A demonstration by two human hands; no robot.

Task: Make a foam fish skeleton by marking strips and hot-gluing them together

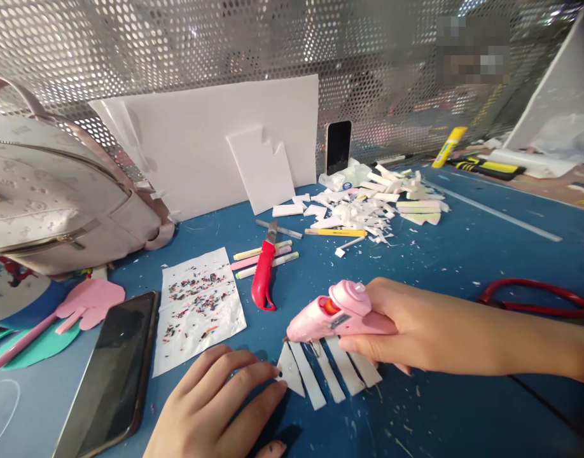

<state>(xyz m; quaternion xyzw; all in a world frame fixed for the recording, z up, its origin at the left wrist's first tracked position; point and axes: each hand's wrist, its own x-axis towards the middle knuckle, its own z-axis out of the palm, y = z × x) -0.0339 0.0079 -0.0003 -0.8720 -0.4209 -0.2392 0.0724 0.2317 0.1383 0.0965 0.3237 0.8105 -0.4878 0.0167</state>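
Note:
My right hand (392,324) is wrapped round the handle of a pink glue gun (342,316), its nozzle pointing left and down. Under the gun, several white foam strips (312,381) lie side by side on the blue table (435,407). The leftmost is a pointed, triangular piece (291,370), close to the nozzle tip. My left hand (220,401) rests palm down with its fingers stretched out, fingertips touching the edge of that triangular piece. The upper ends of the strips are partly hidden by the gun and my right hand.
Beyond the hands lie a red utility knife (263,273), markers (266,253) and a pile of foam scraps (363,207). A paper with coloured bits (201,305), a phone (105,381) and a backpack (72,191) are leftward. Red-handled scissors (535,298) lie right. White boards (201,146) lean behind.

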